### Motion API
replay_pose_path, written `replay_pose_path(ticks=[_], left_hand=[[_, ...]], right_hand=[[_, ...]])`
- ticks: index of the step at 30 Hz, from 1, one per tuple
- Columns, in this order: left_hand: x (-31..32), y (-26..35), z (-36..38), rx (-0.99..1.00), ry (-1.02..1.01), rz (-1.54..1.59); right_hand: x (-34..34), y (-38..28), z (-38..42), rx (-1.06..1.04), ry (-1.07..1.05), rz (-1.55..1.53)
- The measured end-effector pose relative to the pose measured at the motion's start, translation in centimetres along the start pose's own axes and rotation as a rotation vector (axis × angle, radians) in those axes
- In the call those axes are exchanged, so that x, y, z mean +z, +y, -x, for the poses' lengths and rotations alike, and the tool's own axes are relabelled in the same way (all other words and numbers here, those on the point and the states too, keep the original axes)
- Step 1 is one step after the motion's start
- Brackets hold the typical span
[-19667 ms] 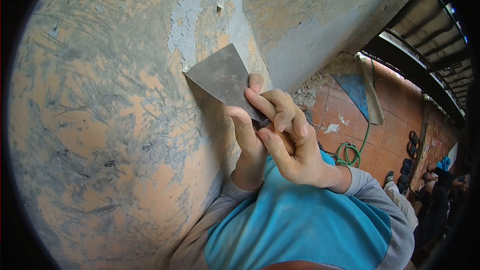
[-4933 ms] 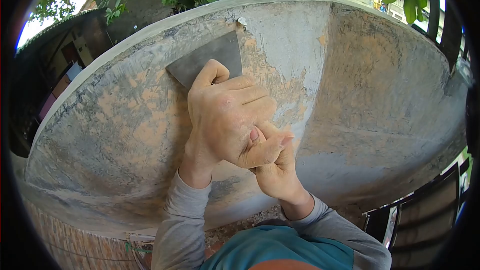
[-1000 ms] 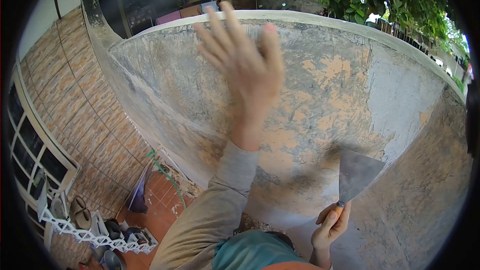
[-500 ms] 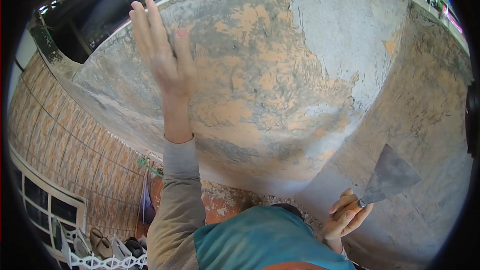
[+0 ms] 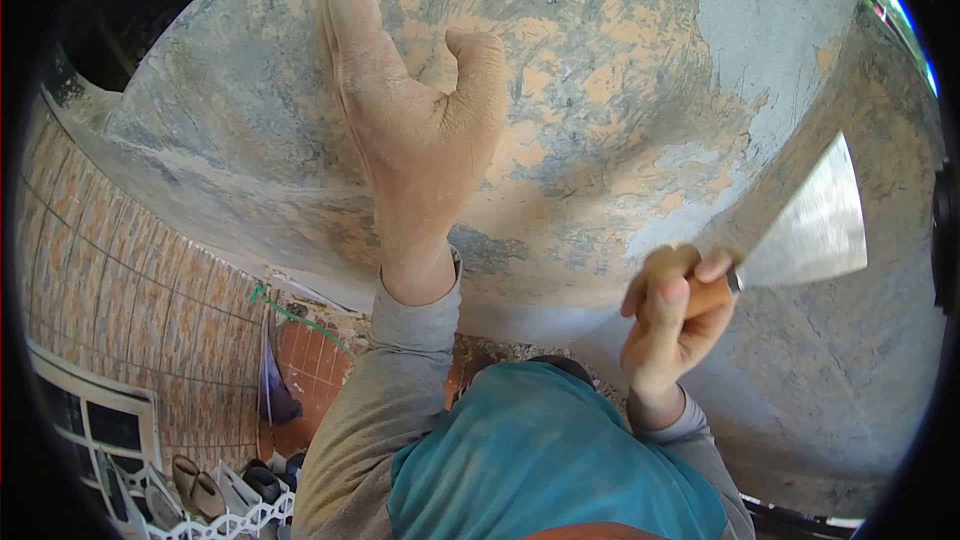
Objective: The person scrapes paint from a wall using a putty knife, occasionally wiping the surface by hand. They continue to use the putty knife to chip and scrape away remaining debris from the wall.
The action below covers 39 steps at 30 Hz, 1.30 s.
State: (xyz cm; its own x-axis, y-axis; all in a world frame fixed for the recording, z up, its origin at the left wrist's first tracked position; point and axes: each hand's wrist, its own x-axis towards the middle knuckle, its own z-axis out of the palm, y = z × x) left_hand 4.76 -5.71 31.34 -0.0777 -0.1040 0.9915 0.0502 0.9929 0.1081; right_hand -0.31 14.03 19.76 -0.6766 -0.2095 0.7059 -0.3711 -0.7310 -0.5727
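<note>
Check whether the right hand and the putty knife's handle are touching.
Touching. The head view shows the right hand with its thumb and fingers closed around the putty knife's handle.

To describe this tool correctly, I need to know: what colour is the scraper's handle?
The handle is orange-brown, seen best in the head view.

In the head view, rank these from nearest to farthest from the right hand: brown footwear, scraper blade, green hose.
1. Scraper blade: just beyond the right hand, toward the right edge.
2. Green hose: left, over red tiles.
3. Brown footwear: lower left.
</note>
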Motion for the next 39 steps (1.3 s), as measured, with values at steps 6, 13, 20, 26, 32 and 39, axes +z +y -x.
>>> replay_pose_path(ticks=[6,13,20,26,32,39], left_hand=[[-1.1,1.1,0.6,-0.081,-0.007,0.088],[-2.3,-0.8,0.5,-0.104,0.056,0.134],[-2.6,-3.7,0.9,-0.020,0.037,0.155],[-2.6,-5.6,1.0,0.074,0.024,0.213],[-2.2,-5.3,1.1,-0.015,0.063,0.375],[-2.1,-6.2,1.3,0.066,0.080,0.351]], right_hand=[[7.7,2.9,-2.6,-0.058,-0.111,0.003],[10.9,4.1,-2.7,-0.087,-0.055,0.046],[13.0,5.0,-2.3,-0.049,-0.036,0.130],[14.5,5.6,-2.0,-0.049,0.027,0.143],[15.4,5.4,-1.2,0.005,0.078,0.135],[15.8,5.0,-0.4,0.046,0.073,0.233]])
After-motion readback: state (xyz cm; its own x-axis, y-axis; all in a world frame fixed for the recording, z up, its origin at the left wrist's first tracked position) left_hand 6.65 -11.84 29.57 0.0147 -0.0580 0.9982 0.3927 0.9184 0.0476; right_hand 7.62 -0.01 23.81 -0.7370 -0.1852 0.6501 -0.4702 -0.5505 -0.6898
